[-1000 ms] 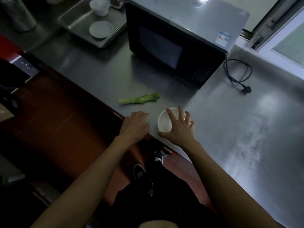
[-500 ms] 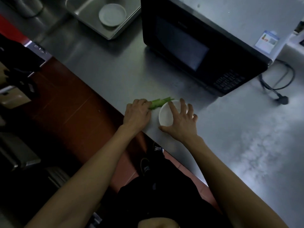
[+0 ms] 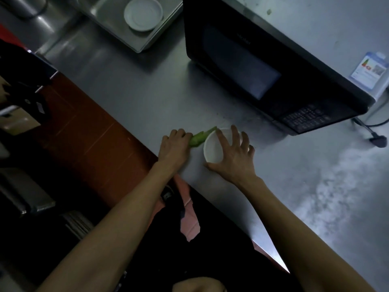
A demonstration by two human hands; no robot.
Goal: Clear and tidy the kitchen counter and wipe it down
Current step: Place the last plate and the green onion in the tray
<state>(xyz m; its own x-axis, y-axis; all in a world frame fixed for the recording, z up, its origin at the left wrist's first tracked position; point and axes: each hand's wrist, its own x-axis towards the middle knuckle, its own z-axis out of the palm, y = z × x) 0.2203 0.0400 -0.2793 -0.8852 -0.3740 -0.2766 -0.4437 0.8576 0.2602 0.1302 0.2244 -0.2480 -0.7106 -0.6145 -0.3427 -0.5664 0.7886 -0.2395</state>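
Observation:
A small white bowl (image 3: 212,147) stands near the front edge of the steel counter (image 3: 151,91). My right hand (image 3: 233,154) lies over its right side, fingers spread across the rim and thumb at its near side. A green vegetable stalk (image 3: 201,138) lies on the counter just left of the bowl, its tip touching the rim. My left hand (image 3: 174,147) holds the stalk's near end with curled fingers.
A black microwave (image 3: 263,66) stands behind the bowl, its cord and plug (image 3: 377,141) at the right. A steel tray (image 3: 117,28) with a white saucer (image 3: 143,13) sits at the back left. Red floor (image 3: 88,133) lies below the counter's edge.
My left hand moved from the counter edge onto the stalk and took hold of it. The stalk now lies against the bowl. My right hand stayed on the bowl.

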